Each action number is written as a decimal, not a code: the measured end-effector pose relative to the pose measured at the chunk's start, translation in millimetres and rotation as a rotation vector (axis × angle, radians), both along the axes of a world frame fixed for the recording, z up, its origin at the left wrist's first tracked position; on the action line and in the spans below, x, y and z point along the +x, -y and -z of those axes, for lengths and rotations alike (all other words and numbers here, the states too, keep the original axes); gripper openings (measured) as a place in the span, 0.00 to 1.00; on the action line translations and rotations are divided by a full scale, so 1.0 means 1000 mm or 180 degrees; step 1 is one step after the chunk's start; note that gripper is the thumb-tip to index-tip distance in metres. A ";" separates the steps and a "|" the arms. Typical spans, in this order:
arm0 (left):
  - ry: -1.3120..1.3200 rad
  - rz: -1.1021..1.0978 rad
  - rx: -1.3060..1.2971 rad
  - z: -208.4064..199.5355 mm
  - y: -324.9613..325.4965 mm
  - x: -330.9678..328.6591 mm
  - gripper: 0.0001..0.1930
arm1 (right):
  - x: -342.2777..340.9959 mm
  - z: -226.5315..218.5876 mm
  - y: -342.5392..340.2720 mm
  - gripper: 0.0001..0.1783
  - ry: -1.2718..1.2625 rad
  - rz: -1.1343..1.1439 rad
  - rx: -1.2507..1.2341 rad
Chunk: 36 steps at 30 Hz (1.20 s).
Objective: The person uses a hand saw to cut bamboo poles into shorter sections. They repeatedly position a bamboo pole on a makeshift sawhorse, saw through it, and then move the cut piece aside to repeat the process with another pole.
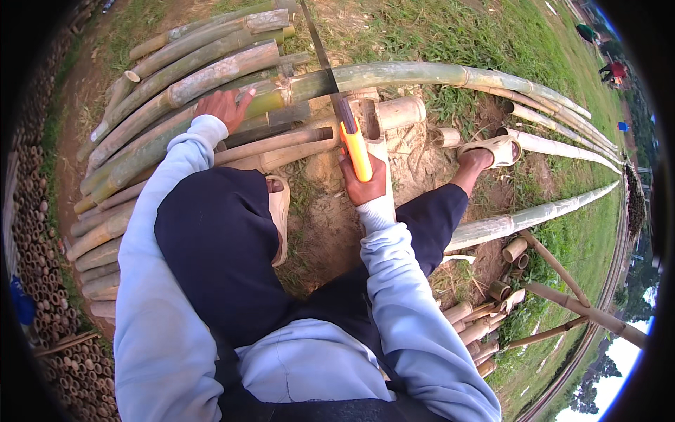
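Note:
A long green bamboo pole (401,73) lies across the scene in front of me, over a short cut bamboo piece. My right hand (364,181) is closed round the orange handle of a handsaw (357,149). Its dark blade crosses the pole and points away from me; how deep it sits in the bamboo I cannot tell. To the left of the blade, my left hand (222,111) grips the pole from above, thumb toward the saw. Its fingertips are partly hidden on the far side.
Many cut bamboo lengths (211,77) are piled at the left. Further poles (562,146) stretch away at the right. Short offcuts (402,112) and sawdust lie near my sandalled feet. Bamboo struts (583,309) stand at lower right, and a stack of bamboo ends (42,239) at far left.

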<state>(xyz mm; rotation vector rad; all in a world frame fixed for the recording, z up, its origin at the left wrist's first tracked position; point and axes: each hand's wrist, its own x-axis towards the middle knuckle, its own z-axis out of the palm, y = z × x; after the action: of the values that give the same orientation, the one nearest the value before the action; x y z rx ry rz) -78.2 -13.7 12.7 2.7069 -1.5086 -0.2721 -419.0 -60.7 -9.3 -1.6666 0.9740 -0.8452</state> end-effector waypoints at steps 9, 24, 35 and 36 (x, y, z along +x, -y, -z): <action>0.0010 -0.0025 0.0258 -0.004 -0.006 0.005 0.38 | -0.108 -0.021 -0.119 0.04 -0.0406 0.0104 0.0091; 0.0003 0.0063 0.0014 0.000 -0.021 0.009 0.36 | -0.073 -0.025 -0.067 0.07 -0.0309 -0.0048 -0.0220; -0.0040 0.0311 0.0360 -0.069 -0.059 0.030 0.39 | -0.116 -0.068 -0.095 0.13 0.0344 -0.0062 -0.0032; -0.0011 0.0252 0.0384 -0.072 -0.064 0.043 0.38 | -0.115 -0.074 -0.096 0.13 0.0361 -0.0040 0.0040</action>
<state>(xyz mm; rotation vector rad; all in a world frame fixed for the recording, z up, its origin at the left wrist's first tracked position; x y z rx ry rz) -34.9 50.7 84.4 2.7381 -1.6526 -0.3823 -533.6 35.4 64.7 -1.5947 0.8883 -0.9134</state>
